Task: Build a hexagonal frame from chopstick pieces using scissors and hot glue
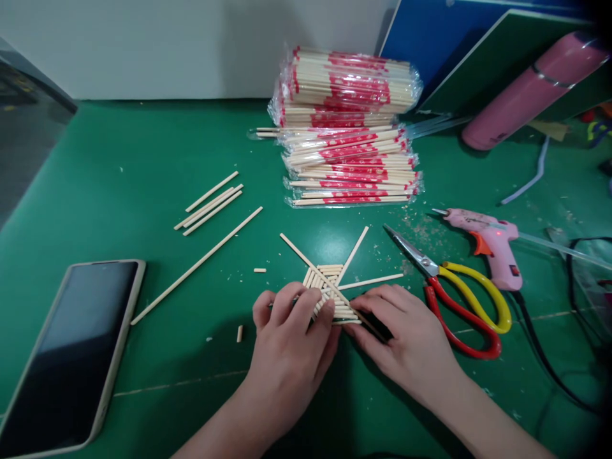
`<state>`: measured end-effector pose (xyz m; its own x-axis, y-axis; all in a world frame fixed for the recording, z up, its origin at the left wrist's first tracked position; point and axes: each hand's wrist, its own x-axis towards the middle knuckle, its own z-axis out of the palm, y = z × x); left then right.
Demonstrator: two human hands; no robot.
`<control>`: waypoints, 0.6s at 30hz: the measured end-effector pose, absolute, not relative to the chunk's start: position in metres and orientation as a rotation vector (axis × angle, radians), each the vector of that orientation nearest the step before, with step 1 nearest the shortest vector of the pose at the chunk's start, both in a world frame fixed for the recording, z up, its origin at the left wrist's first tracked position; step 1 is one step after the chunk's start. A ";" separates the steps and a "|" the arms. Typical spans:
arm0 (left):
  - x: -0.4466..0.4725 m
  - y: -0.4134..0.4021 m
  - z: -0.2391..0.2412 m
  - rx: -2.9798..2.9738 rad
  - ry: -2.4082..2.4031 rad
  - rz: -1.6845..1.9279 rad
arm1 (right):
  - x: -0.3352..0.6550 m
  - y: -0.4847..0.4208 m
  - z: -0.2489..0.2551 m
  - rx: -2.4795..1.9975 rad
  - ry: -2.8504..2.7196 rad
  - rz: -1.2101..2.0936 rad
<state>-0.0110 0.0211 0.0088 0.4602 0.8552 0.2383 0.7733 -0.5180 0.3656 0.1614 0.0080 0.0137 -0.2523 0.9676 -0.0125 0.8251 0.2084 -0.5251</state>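
Note:
In the head view a small woven-looking frame of wooden sticks (329, 273) lies on the green table, with longer sticks jutting out of it at angles. My left hand (289, 331) grips its near left side, fingers bent over the sticks. At its right corner, my right hand (401, 331) pinches the lower part of a long stick (301, 250) that crosses the frame diagonally. Parts of the frame are hidden beneath my fingers. Scissors (433, 271) with one red and one yellow handle lie just right of my right hand.
Packaged chopsticks (351, 143) are piled at the back. A pink glue gun (488, 239) and a pink bottle (530, 95) are on the right. Several loose sticks (210, 207), one longer stick (196, 266) and a phone (67, 357) lie left. Short offcuts (240, 333) sit near my left hand.

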 end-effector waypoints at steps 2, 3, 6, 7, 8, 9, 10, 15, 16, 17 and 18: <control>-0.011 0.020 0.009 2.496 1.424 0.599 | 0.161 0.007 0.013 -1.677 -2.172 0.613; -0.010 0.020 0.009 2.491 1.425 0.601 | 0.161 0.007 0.013 -1.674 -2.173 0.609; -0.011 0.018 0.010 2.486 1.418 0.586 | 0.161 0.006 0.012 -1.668 -2.174 0.598; -0.011 0.018 0.010 2.488 1.418 0.575 | 0.161 0.006 0.011 -1.665 -2.175 0.592; -0.011 0.018 0.010 2.489 1.420 0.564 | 0.161 0.005 0.011 -1.664 -2.176 0.588; -0.010 0.018 0.011 2.491 1.423 0.550 | 0.160 0.005 0.011 -1.663 -2.174 0.583; -0.010 0.018 0.011 2.493 1.425 0.534 | 0.160 0.005 0.011 -1.663 -2.169 0.580; -0.010 0.018 0.013 2.460 1.446 0.491 | 0.159 0.004 0.010 -1.658 -2.139 0.586; -0.010 0.018 0.013 2.453 1.451 0.491 | 0.159 0.004 0.010 -1.657 -2.136 0.587; -0.010 0.018 0.013 2.449 1.452 0.486 | 0.159 0.005 0.010 -1.658 -2.131 0.587; -0.010 0.018 0.013 2.449 1.452 0.483 | 0.159 0.005 0.010 -1.663 -2.126 0.591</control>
<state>-0.0100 0.0185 0.0125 0.4473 0.8812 0.1527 0.7971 -0.4702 0.3787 0.1587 0.0052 0.0104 -0.2305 0.9724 0.0360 0.8144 0.2131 -0.5397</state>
